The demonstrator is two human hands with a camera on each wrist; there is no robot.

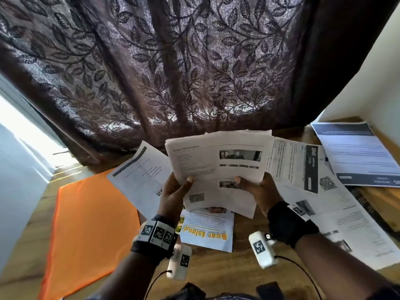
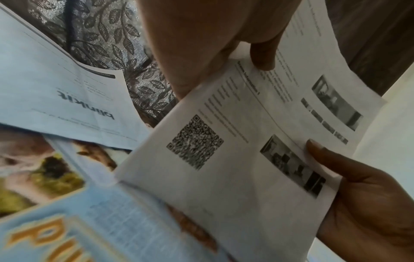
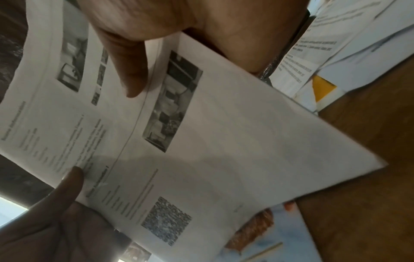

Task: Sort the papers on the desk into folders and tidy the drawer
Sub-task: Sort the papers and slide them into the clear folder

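Both hands hold a small stack of white printed sheets (image 1: 216, 161) up above the wooden desk (image 1: 242, 263). The front sheet carries grey photos and a QR code (image 2: 195, 141). My left hand (image 1: 179, 189) pinches the stack's left side, its thumb (image 2: 264, 53) lying on the print. My right hand (image 1: 253, 187) pinches the right side, with its thumb (image 3: 132, 70) beside a photo. The fingers of both hands are hidden behind the paper. An orange folder (image 1: 93, 224) lies flat on the desk to the left.
A "blinkit" sheet (image 1: 140, 174) overlaps the folder's far corner. A blue "Bear Island" flyer (image 1: 207, 230) lies under the held stack. Several loose printouts (image 1: 303, 167) and a blue-banded page (image 1: 355, 154) cover the desk's right side. A dark leaf-patterned curtain (image 1: 173, 72) hangs behind.
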